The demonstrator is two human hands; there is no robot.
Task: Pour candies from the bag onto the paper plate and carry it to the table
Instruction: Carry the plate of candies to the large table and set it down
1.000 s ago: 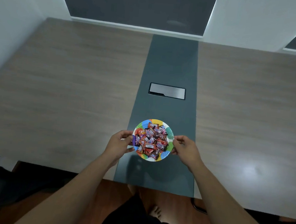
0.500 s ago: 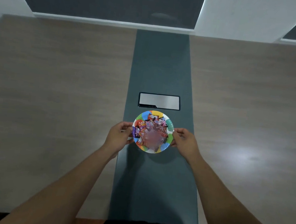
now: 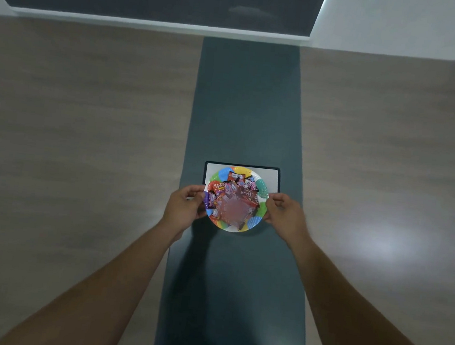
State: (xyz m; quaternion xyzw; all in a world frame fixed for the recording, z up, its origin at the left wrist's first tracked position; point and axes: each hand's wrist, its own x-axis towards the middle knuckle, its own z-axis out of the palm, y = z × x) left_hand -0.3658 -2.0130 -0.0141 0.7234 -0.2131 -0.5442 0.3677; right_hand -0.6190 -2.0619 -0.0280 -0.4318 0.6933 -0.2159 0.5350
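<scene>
Head view, looking straight down over the table (image 3: pixel 82 157).

Paper plate (image 3: pixel 256 222): round, rim printed in coloured segments (yellow at 12 o'clock, teal at 2, green at 4, blue at 8). It sits over the dark centre strip (image 3: pixel 247 104) that runs from 12 to 6 o'clock through the wood-grain tabletop. Its far edge overlaps the near edge of the pale rectangular hatch (image 3: pixel 272 177) set into the strip. A shadow lies on the strip just below the plate, toward 6 o'clock. Whether the plate already touches the surface, I cannot tell.

Candies (image 3: pixel 232 198): heaped in the plate, mostly red and purple wrappers, filling it nearly to the rim. The middle of the heap is blurred; individual wrappers read clearly only around 10 to 1 o'clock.

My left hand (image 3: pixel 184 210): at the plate's 9 o'clock edge, fingers curled, pinching the rim between thumb and fingertips.

My right hand (image 3: pixel 285 216): at the plate's 3 o'clock edge, likewise pinching the rim, thumb on top.

Both forearms reach in from 7 and 5 o'clock. A bright glare patch (image 3: pixel 382 239) lies on the tabletop at 3 o'clock, well apart from the plate.
</scene>
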